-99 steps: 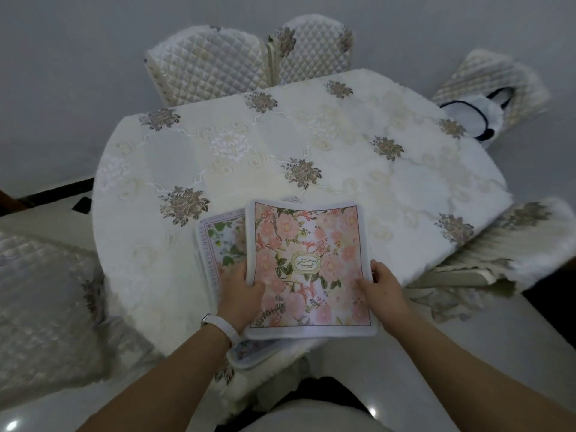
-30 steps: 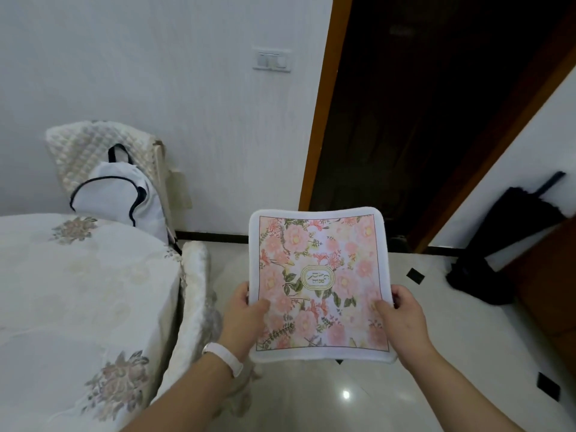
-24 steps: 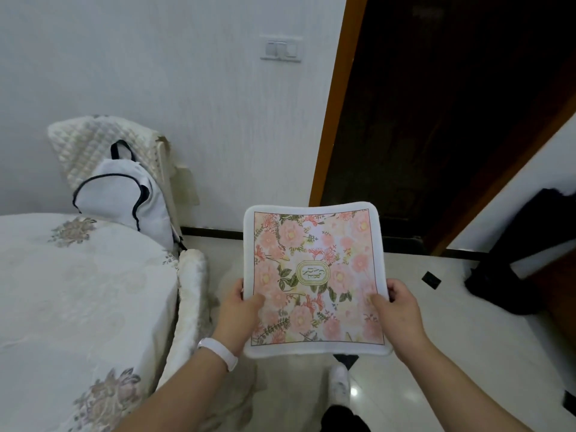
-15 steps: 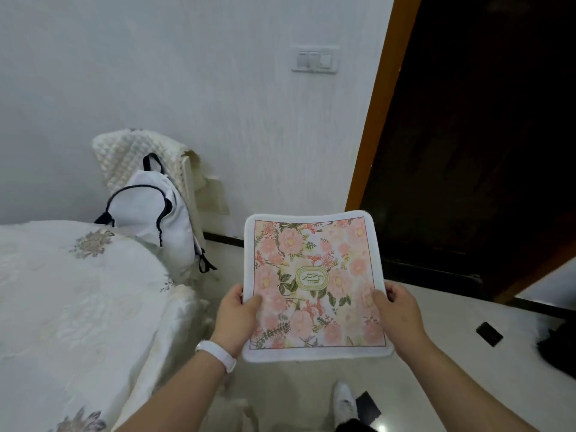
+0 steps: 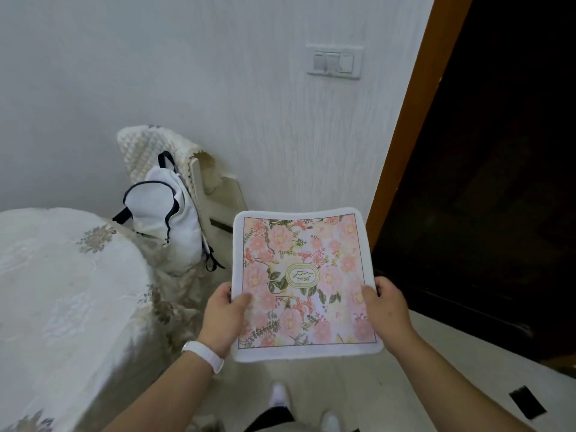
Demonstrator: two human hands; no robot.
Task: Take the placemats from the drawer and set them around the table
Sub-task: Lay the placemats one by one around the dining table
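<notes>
Beside the table (image 5: 62,291), floral placemat (image 5: 302,282) pinched between left hand (image 5: 223,319) and right hand (image 5: 385,310).

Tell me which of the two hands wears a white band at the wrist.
The left hand: a white wristband circles its wrist. The right hand, also gripping the placemat, has a bare wrist.

A smooth white band (image 5: 204,357) is being worn on the wrist behind the left hand (image 5: 223,319); lower down, dark trousers (image 5: 270,416) and white shoes (image 5: 279,395) are being worn.
</notes>
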